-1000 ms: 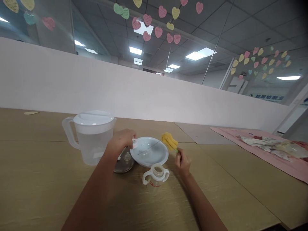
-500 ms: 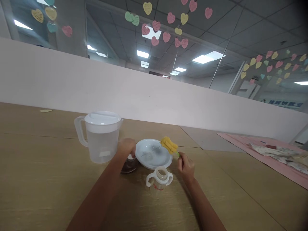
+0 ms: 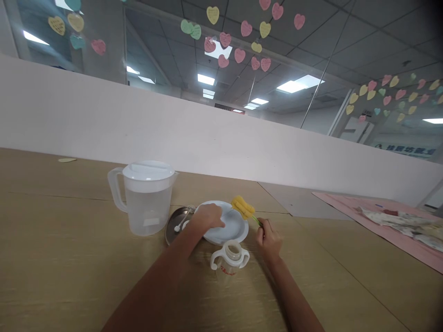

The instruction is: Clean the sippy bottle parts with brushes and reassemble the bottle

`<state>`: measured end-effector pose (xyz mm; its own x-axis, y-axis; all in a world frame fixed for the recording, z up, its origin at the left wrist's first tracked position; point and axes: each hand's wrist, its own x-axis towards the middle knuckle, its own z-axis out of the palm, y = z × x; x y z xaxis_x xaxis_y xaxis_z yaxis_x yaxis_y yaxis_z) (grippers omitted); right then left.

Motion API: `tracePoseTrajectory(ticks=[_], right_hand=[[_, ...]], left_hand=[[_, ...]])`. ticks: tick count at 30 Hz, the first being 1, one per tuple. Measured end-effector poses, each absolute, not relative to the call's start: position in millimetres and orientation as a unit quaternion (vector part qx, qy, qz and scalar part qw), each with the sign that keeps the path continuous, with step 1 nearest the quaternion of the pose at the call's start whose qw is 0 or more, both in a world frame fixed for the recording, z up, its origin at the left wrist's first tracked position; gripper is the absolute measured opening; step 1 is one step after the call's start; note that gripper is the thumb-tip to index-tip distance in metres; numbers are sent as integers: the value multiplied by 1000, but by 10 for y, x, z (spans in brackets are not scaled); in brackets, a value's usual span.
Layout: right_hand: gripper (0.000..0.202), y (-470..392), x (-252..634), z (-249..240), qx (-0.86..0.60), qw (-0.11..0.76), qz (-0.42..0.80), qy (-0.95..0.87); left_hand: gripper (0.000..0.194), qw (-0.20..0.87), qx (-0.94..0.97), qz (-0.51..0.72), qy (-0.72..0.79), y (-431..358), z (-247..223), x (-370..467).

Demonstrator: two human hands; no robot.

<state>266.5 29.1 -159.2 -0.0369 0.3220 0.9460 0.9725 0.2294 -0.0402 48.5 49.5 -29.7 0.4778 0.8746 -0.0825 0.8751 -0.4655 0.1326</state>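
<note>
Gripping yellow sponge-headed brush (image 3: 243,207) by thin green handle (image 3: 256,220) in right hand (image 3: 269,239), head just left of fingers (image 3: 260,234); probably light, soft-tipped, best held there. Holding left hand (image 3: 209,216) over white round bowl (image 3: 239,227); can't tell if pinching anything. Just nearside of both: clear bottle with white two-handled collar (image 3: 231,261). Likely stiff, slick; take by side loop.

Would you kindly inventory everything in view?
Pitcher: one, translucent, left
Bowl: one, white, centre
Dish: one, metallic, left of bowl
Pieces: several, white, in dish
Bottle: one, clear, before bowl
Brush: one, yellow, bowl's right
Sheet: one, pink, right
Clutter: uncounted, mixed, on sheet
Slip: one, yellowish, far left
Table: one, tan, below
Wall: one, white, behind
Heart notes: many, multicoloured, above wall
Lights: several, white, overhead
Left hand: one, over bowl
Right hand: one, holding brush
</note>
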Motion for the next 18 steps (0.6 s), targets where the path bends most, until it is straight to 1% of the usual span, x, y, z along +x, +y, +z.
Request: tracePoseTrajectory(ticks=[5, 7, 10, 11, 13, 14, 16, 18], right_hand=[[27, 301, 2672, -1609, -518, 467, -339, -631], [28, 303, 2671, -1604, -512, 480, -336, -628], [30, 302, 2647, -1564, -496, 525, -330, -608], [31, 303, 2634, -1547, -492, 541, -329, -597], [30, 308, 2602, -1518, -490, 564, -331, -577], [30, 315, 2587, -1514, -490, 567, -331, -573], [30, 333, 2562, -1531, -489, 560, -327, -583], [30, 355, 2550, -1581, -478, 547, -322, -607]], left_hand=[[48, 88, 857, -5, 507, 480, -549, 723], [56, 110, 867, 13, 486, 508, -509, 661], [71, 169, 892, 58, 416, 536, -267, 424], [69, 198, 897, 89, 385, 530, -158, 330], [59, 333, 858, 252, 297, 491, 54, 165], [55, 379, 832, 308, 263, 460, 139, 107], [51, 426, 790, 374, 234, 395, 243, 61], [50, 441, 767, 406, 228, 344, 253, 103]])
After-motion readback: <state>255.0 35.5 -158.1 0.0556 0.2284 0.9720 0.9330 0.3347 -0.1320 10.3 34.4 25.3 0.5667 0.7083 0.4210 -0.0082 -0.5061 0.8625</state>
